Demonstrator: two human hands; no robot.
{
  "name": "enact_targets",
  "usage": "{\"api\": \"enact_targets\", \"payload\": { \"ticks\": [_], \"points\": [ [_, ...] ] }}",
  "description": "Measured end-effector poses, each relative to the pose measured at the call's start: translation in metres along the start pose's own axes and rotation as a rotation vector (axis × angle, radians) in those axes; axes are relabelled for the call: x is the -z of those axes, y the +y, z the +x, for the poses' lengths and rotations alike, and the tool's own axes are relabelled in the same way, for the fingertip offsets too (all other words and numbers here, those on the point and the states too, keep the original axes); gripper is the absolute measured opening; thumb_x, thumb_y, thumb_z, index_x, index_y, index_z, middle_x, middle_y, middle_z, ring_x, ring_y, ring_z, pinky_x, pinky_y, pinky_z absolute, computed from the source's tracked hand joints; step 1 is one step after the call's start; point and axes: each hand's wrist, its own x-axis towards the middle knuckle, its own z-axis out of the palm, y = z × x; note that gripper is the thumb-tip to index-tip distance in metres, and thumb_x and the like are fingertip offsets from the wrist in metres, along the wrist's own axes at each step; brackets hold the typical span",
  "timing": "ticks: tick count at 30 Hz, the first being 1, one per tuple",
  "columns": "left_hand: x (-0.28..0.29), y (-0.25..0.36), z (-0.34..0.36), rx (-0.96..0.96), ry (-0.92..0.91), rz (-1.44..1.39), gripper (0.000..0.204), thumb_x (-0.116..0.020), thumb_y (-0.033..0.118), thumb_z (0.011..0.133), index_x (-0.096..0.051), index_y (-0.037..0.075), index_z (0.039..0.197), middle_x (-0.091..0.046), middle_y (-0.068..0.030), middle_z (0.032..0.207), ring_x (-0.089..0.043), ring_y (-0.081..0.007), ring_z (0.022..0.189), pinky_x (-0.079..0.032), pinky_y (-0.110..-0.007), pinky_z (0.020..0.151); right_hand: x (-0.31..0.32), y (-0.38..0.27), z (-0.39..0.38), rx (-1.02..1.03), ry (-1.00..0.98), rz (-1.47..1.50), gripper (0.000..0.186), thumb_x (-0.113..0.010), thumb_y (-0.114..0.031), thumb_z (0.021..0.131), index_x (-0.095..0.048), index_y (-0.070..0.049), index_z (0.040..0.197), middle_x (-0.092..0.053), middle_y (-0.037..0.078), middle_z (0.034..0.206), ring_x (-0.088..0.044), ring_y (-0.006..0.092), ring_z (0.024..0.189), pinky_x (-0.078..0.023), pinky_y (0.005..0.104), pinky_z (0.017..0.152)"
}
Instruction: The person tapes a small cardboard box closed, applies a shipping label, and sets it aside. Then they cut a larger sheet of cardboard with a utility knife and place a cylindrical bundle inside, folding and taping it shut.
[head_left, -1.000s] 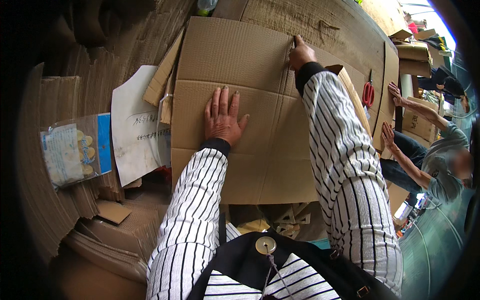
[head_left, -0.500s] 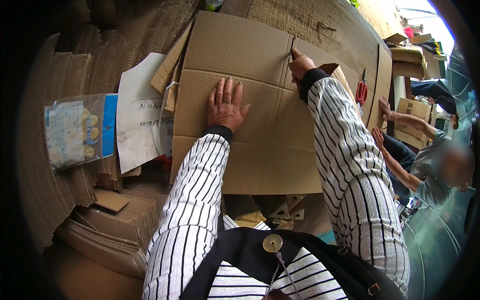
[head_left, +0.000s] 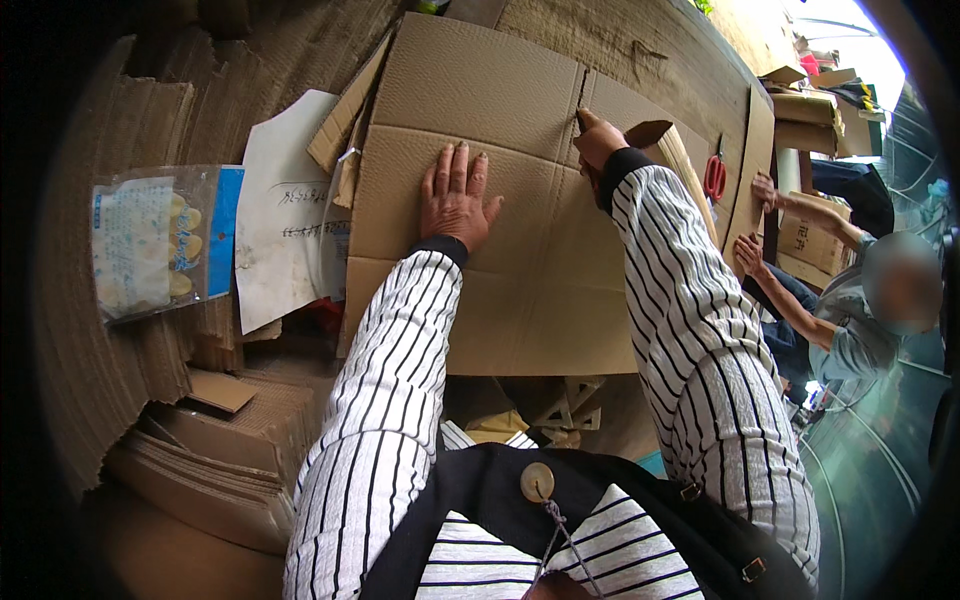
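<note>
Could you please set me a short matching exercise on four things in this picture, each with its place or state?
1. left hand
2. right hand
3. scissors
4. clear plastic packet

A. red-handled, lying beyond the right sleeve
B. spread flat on the cardboard sheet
C. at the far left, edged with a blue strip
D. curled, at the slit between two cardboard panels

Pairs: 1-B, 2-D, 3-A, 4-C

A matt, finely ribbed finish is shown by the cardboard sheet (head_left: 540,320). Left of it, glossy clear plastic packet (head_left: 222,195) and smooth matt white paper (head_left: 275,215) are noted; beyond it, rough, wood-like tabletop (head_left: 570,22).
</note>
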Motion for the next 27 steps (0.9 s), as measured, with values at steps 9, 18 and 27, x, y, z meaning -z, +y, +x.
{"api": "enact_targets", "payload": {
  "ticks": [9, 18, 27],
  "points": [
    [0.003, -0.001, 0.000, 0.013, -0.029, 0.019, 0.066, -0.057, 0.049, 0.087, -0.040, 0.014, 0.140, -0.024, -0.0118, 0.150, -0.019, -0.0299, 0.140, -0.019, -0.049, 0.112, -0.026, 0.018, -0.037, 0.034, -0.023, -0.137, 0.064, -0.052, -0.010, 0.084, -0.032, -0.009, 0.146, -0.053, 0.026, 0.129, -0.053, 0.0383, 0.118, -0.046, 0.0390, 0.092],
    [0.003, -0.001, 0.001, -0.016, 0.002, 0.035, 0.067, -0.057, 0.048, 0.086, -0.039, 0.013, 0.141, -0.027, -0.0136, 0.148, -0.021, -0.0322, 0.139, -0.021, -0.051, 0.111, -0.078, 0.065, -0.073, 0.191, 0.170, -0.249, 0.063, -0.049, -0.011, 0.087, -0.030, -0.015, 0.147, -0.062, 0.026, 0.113, -0.061, 0.0406, 0.104, -0.048, 0.0413, 0.089],
    [-0.001, 0.001, 0.001, -0.004, -0.008, 0.101, 0.064, -0.054, 0.049, 0.087, -0.041, 0.014, 0.140, -0.027, -0.0113, 0.150, -0.020, -0.0300, 0.140, -0.019, -0.048, 0.112, -0.067, 0.037, -0.108, -0.013, -0.027, -0.104, 0.070, -0.057, -0.008, 0.080, -0.030, -0.008, 0.145, -0.063, 0.026, 0.109, -0.061, 0.0389, 0.104, -0.050, 0.0431, 0.085]
  ]
}}
